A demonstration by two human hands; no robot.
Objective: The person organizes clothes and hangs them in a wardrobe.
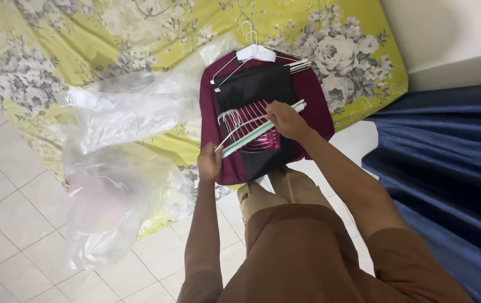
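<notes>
The right hand (286, 120) has its fingers curled shut around the upper end of a bundle of white wire hangers (254, 130); the left hand (209, 163) pinches the lower end of the same bundle, fingers closed; the hangers slant between the two hands, just above a maroon garment (314, 101) and a black garment (251, 87) lying on the floral yellow bedsheet (139, 33); beyond the right fingers lies another white hanger (255, 51); left of the left fingers sprawls a clear plastic bag (117, 168).
</notes>
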